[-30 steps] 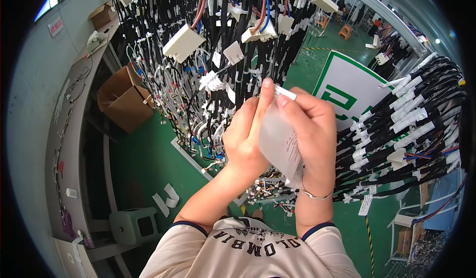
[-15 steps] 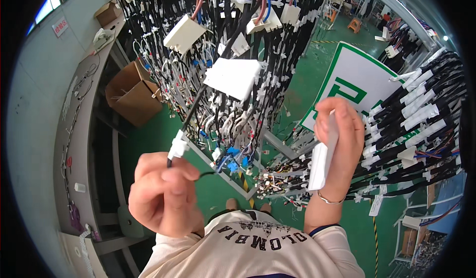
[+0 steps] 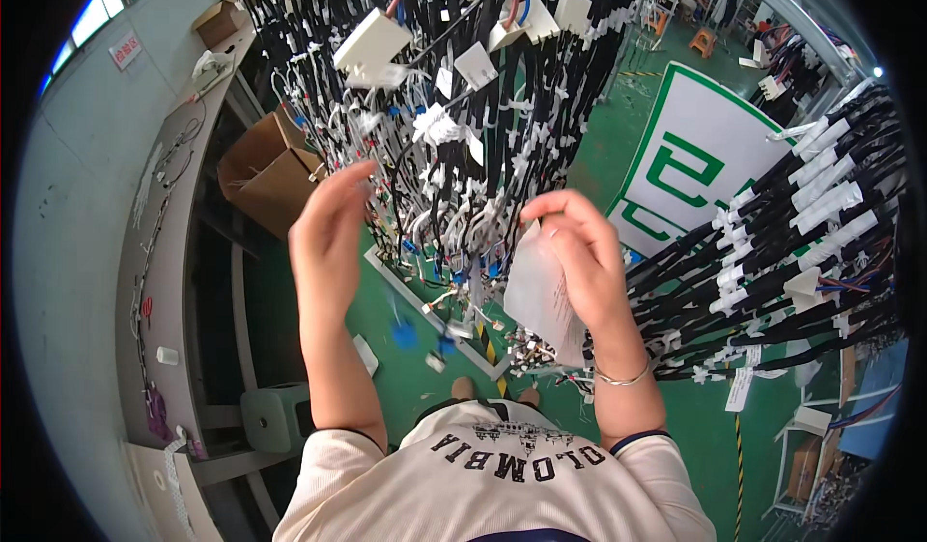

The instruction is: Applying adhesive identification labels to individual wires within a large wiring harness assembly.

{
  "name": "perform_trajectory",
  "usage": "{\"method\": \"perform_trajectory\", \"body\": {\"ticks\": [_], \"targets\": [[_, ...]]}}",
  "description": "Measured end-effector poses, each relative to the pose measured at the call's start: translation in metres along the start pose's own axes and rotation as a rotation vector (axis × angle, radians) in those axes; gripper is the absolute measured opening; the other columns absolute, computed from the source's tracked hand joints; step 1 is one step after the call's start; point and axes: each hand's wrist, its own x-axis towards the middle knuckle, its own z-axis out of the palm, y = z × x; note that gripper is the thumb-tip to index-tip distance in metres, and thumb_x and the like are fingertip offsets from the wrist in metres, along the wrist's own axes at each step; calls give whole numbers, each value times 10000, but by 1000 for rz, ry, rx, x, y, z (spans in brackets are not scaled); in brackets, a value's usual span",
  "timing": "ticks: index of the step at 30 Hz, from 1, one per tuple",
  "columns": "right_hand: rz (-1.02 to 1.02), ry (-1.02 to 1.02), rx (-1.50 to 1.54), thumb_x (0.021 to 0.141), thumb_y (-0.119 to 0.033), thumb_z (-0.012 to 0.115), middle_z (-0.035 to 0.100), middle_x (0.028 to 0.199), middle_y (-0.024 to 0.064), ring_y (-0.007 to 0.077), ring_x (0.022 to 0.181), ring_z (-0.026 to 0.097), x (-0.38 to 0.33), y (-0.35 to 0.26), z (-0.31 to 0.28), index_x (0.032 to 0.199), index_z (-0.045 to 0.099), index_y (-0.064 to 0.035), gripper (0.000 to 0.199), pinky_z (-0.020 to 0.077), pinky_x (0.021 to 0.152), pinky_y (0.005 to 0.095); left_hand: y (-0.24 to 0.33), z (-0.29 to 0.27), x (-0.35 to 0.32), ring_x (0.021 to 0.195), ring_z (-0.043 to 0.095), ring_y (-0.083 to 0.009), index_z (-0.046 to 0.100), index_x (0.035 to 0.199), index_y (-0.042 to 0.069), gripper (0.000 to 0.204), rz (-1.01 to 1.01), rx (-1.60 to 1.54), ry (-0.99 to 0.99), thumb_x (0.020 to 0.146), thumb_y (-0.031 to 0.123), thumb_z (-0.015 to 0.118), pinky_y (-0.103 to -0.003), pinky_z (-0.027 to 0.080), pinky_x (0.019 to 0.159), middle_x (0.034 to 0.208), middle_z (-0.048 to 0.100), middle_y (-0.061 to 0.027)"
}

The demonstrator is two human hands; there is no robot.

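My left hand is raised beside a dense hanging mass of black wire harnesses, its fingers stretched out and slightly blurred. No object shows in it. Between the thumb and fingers of my right hand hangs a thin whitish sheet, partly see-through. Cream connector housings and white tags dangle from the harnesses in front of me. Below my hands a blue connector is smeared by motion. Low beside my left forearm is a small white piece; whether it lies on the floor cannot be made out.
A long grey bench runs along the left wall, with a cardboard box and a stool by it. A white sign with green edging stands right, behind another harness bundle. A metal frame bar lies low ahead.
My left hand has let go of the black cable with the white tag and moved up, its fingers straightening. My right hand has moved left with the sheet, which now faces me more broadly.
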Motion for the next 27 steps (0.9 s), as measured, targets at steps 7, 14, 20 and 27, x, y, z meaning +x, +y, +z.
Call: {"method": "perform_trajectory", "body": {"ticks": [7, 14, 20, 27], "targets": [[-248, 256, -106, 913, 66, 549, 572, 810, 3, 39, 697, 520, -16, -3, 8, 1173, 535, 26, 263, 432, 640, 196, 51, 64, -71, 959, 555, -187, 342, 1285, 39, 697, -102, -428, -154, 775, 158, 801, -321, 461, 807, 1138, 540, -119], [27, 77, 175, 915, -27, 645, 671, 948, 57, 79, 820, 605, -36, -2, -21, 1112, 603, 61, 220, 487, 741, 237, 60, 88, -41, 898, 634, -136, 354, 1333, 36, 567, -107, -664, 11, 869, -89, 655, -238, 515, 774, 1007, 654, -105], [51, 188, -36, 918, -2, 648, 647, 856, 17, 54, 756, 570, -50, -5, -24, 984, 635, 64, 95, 462, 671, 204, 69, 100, -59, 984, 514, -263, 705, 950, 54, 328, 563, 313, 183, 655, 69, 847, -363, 424, 819, 1069, 580, -109], [-282, 219, -533, 859, 60, 646, 592, 881, 124, 207, 716, 571, -53, -13, -21, 1026, 566, 51, 185, 460, 639, 282, 68, 120, -42, 865, 588, -220, 726, 987, 29, 344, 469, 96, -133, 656, 5, 815, -314, 474, 734, 975, 645, -57]]}}
